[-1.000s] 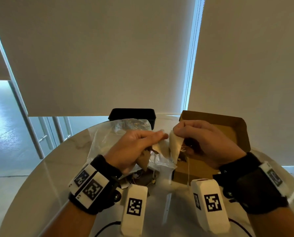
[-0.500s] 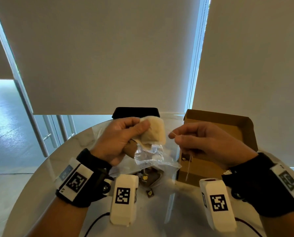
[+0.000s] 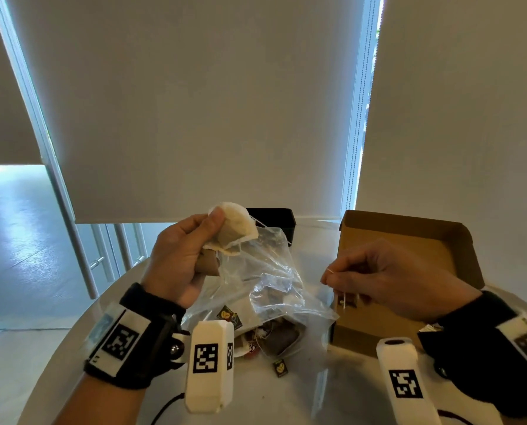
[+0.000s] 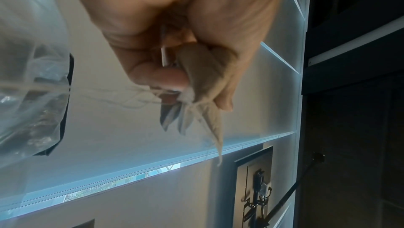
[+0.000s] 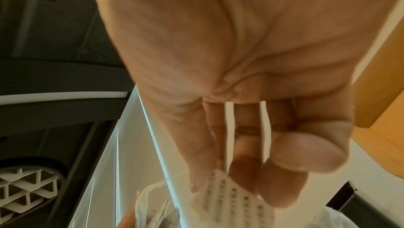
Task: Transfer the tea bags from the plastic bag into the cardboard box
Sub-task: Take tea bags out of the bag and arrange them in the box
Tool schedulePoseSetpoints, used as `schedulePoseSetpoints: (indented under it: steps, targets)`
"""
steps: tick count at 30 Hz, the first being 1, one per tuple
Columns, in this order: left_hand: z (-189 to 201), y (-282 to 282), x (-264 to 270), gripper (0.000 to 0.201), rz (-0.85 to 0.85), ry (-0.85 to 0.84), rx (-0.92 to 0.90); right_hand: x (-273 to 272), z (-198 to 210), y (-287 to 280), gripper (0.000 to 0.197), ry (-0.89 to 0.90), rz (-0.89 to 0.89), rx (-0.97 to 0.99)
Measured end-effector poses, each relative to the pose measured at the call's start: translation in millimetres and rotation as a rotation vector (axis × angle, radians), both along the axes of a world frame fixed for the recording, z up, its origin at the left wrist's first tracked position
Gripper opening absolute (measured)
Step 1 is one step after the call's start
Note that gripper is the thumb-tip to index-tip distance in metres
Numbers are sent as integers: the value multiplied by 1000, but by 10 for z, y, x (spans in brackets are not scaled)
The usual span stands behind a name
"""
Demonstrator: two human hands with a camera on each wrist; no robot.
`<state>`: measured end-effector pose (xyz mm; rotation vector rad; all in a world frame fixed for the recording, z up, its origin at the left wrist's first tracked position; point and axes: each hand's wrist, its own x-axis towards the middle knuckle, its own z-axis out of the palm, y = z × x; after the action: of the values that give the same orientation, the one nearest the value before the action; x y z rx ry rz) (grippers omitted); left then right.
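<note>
My left hand (image 3: 194,240) grips a bunch of pale tea bags (image 3: 234,231), lifted above the mouth of the clear plastic bag (image 3: 274,280). The left wrist view shows the fingers (image 4: 157,76) curled round the tea bags (image 4: 203,76), with thin strings (image 4: 122,95) trailing toward the plastic bag (image 4: 32,93). My right hand (image 3: 335,277) hovers in front of the open cardboard box (image 3: 409,237) and pinches a string and its tag. In the right wrist view, thumb and fingers (image 5: 284,180) pinch a printed paper tag (image 5: 236,197). More tea bags (image 3: 280,335) lie inside the plastic bag.
A black container (image 3: 271,219) stands behind the plastic bag. A small loose tag (image 3: 280,368) lies on the round white table (image 3: 56,348), whose edge curves round at the left. Window blinds hang close behind the table.
My left hand has lifted the bunch of tea bags up and left, out of the bag. My right hand has drawn away to the right, still pinching a string.
</note>
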<state>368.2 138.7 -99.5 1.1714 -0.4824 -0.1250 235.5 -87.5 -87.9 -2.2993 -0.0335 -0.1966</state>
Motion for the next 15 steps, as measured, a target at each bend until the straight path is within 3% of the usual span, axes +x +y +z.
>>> schedulePoseSetpoints:
  steps: [3, 9, 15]
  targets:
    - [-7, -46, -51, 32, -1, -12, 12, -21, 47, -19, 14, -22, -34, 59]
    - [-40, -195, -199, 29, 12, -71, 58, -123, 236, 85, 21, -191, 57, 445]
    - [-124, -348, -357, 35, 93, -197, 187, -115, 306, 290, 29, -290, 9, 375]
